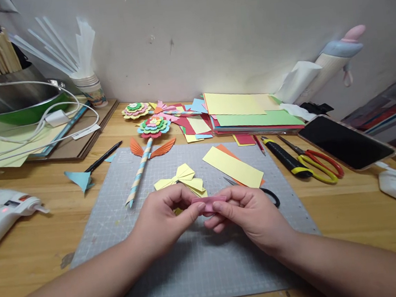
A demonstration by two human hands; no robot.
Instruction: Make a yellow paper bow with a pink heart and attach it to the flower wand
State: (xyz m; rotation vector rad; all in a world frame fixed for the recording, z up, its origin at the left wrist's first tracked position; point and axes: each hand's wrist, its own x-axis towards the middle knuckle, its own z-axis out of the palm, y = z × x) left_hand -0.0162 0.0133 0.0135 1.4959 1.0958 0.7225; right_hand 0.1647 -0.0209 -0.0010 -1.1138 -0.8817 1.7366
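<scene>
– So, anything in the hands, or just hovering?

– Definitely gripping. Got a small pink paper piece (209, 204) pinched at both ends, left hand (167, 212) on one, right hand (255, 210) on the other, thumbs in front and fingers curled behind.

– Nice. Whereabouts?

– Held up over the grey cutting mat (203, 271), about midway between its left and right edges. Can't tell how high up, honestly.

– Anything close by?

– Yep, a folded yellow paper shape (186, 174) just behind the left hand. Beyond the right hand, scissors (274, 198) with a black handle, partly hidden. Also a yellow strip (233, 167) overlapping an orange sheet (223, 149), toward the mat's far right corner.

– And further out?

– Paper flower (146, 157) with a striped stem, lying across the mat's far edge near the left corner. Glue gun (11, 211) by the worktop's (41, 271) left edge. Yellow-and-black cutter (285, 156) along the mat's right edge, phone (346, 141) nearer the worktop's right edge. Paper stack (250, 110) at the worktop's far edge, near the wall (243, 32).
</scene>
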